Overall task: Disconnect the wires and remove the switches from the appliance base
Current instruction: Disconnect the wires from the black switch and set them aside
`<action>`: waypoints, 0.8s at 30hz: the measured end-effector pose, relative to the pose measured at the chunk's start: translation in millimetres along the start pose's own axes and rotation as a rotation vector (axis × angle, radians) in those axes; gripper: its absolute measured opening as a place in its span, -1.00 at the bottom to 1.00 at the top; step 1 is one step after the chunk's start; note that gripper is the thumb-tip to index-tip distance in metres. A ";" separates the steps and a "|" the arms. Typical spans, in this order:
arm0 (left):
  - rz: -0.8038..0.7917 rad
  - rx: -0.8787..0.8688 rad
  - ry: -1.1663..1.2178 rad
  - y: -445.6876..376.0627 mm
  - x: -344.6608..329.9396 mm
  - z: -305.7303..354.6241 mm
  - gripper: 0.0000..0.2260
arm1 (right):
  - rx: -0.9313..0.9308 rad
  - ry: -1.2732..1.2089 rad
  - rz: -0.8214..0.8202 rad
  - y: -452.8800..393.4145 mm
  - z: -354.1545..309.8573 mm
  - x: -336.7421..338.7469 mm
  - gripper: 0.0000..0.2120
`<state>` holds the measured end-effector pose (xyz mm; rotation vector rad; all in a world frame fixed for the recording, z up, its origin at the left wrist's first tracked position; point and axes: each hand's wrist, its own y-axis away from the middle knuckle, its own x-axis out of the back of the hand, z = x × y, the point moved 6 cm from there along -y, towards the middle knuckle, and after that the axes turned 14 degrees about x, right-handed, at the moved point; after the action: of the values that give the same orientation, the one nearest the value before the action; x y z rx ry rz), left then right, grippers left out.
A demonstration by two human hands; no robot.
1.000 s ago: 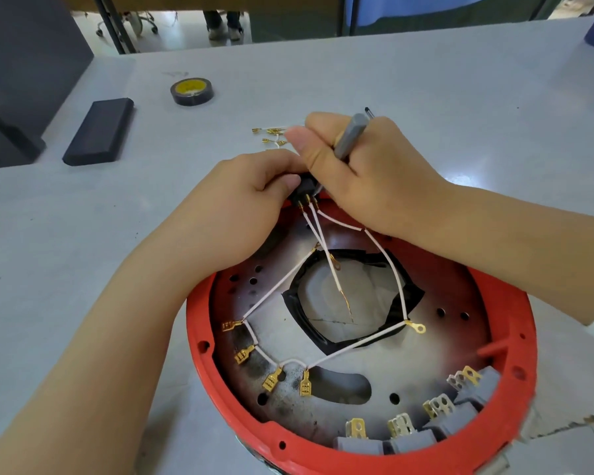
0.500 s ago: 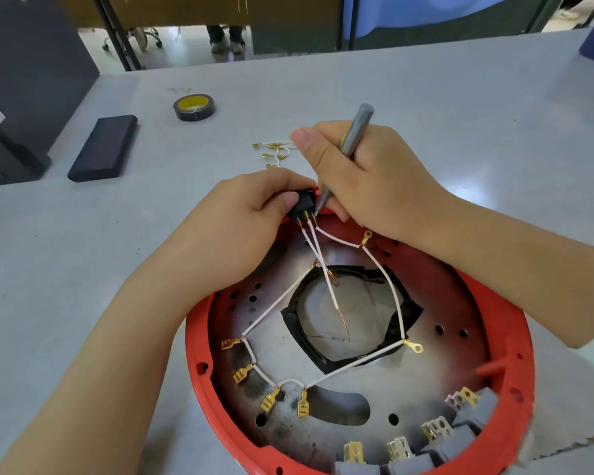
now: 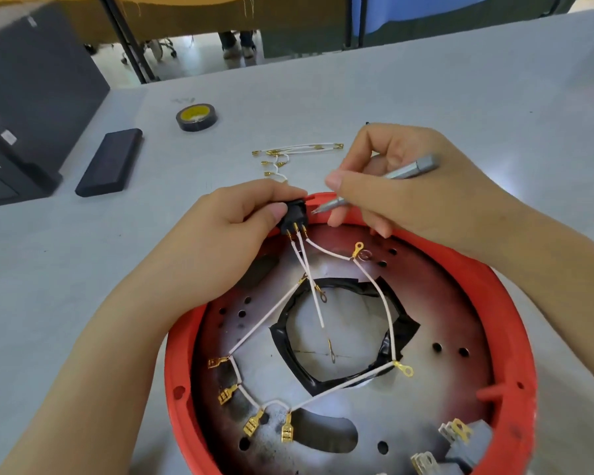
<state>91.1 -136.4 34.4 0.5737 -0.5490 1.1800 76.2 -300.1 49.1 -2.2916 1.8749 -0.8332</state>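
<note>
The round red appliance base (image 3: 515,337) lies open side up on the grey table. My left hand (image 3: 227,234) pinches a small black switch (image 3: 295,216) at the base's far rim. White wires (image 3: 264,323) with brass terminals run from the switch across the metal plate. My right hand (image 3: 402,190) grips a grey metal screwdriver (image 3: 402,173), its tip just right of the switch. Grey switches (image 3: 467,443) sit at the near right rim.
Loose white wires with brass terminals (image 3: 295,154) lie on the table beyond the base. A roll of black tape (image 3: 197,117) and a flat black block (image 3: 110,162) lie at the far left, beside a dark case (image 3: 31,97). Table legs and a person's feet show behind.
My right hand has turned the screwdriver from nearly upright to nearly level and drawn its tip to the right of the switch. The view has tilted up a little.
</note>
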 end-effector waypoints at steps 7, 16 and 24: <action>0.000 0.019 0.013 -0.4 -0.8 3.0 -0.72 | 0.031 0.089 -0.069 0.9 0.9 -3.6 -0.74; 0.004 0.024 0.009 0.2 0.2 1.4 -0.73 | 0.058 0.126 -0.093 -0.8 0.9 -6.3 -0.74; 0.035 -0.033 -0.056 -1.6 0.0 1.9 -0.71 | 0.001 0.115 -0.139 -6.3 -1.2 -14.3 -0.73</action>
<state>92.4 -138.1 35.6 0.5719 -0.6275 1.1888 79.7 -284.9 47.3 -2.4458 1.7722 -1.0028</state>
